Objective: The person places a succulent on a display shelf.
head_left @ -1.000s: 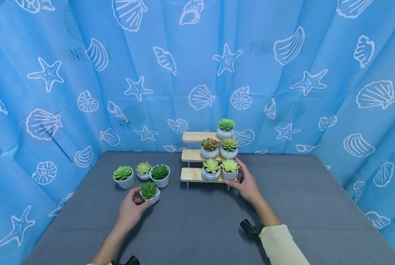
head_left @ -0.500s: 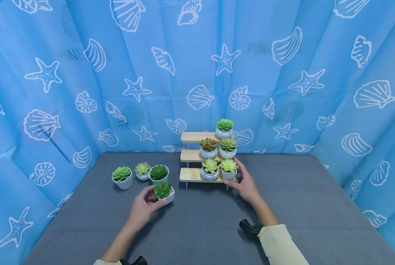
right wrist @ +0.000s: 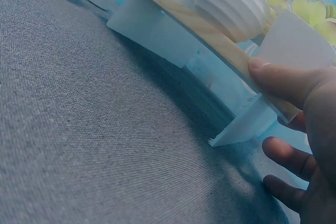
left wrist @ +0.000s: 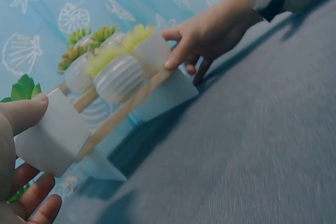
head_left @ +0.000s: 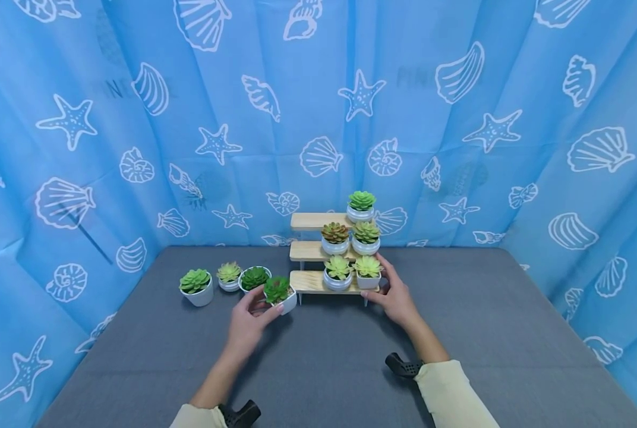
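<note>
White-potted and green, the small succulent [head_left: 281, 295] sat pinched in the left hand [head_left: 249, 322], as I saw remotely; ahead and right of that hand was the wooden stand [head_left: 305, 251], its far end gripped by the right hand [head_left: 394, 298].

Legible text in the head view sits on the blue curtain [head_left: 297, 131]: a faint dark letter group [head_left: 407, 76], upper right of centre, reads "PIN", with anything after it too washed out to call. Second faint letter group [head_left: 113, 89], upper left on the same curtain: "N" readable, neighbouring strokes too weak to confirm.
</note>
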Motion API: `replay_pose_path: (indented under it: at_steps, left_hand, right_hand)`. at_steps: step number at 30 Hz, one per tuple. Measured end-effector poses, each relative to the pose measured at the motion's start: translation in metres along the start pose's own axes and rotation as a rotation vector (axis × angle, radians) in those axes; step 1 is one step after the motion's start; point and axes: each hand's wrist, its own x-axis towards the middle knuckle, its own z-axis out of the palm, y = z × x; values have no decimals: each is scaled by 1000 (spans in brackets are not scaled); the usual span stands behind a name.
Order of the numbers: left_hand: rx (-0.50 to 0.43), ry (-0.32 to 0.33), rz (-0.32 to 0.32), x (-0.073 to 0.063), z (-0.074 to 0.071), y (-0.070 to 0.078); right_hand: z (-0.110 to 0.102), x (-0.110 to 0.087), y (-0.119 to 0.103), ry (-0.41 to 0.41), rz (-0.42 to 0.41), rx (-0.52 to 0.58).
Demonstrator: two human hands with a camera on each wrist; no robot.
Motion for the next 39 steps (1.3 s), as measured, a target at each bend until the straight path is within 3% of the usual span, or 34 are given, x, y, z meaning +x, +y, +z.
replay_pose_path:
  at_steps: [9, 16, 22, 29, 39]
  left_hand:
    - [-82, 56, -2, 7, 22, 9]
    - [-124, 52, 1, 13, 32, 17]
    - [-103, 9, -29, 21, 36, 19]
    - [-27, -32, -2, 31, 38, 22]
    - [-120, 37, 4, 29, 45, 19]
  right_hand:
    - [1, 0, -2, -11, -1, 7]
    - [1, 1, -3, -10, -2, 9]
    - [1, 2, -2, -8, 8, -3]
    - [0, 2, 0, -2, -3, 6]
    - [0, 0, 1, -7, -4, 10]
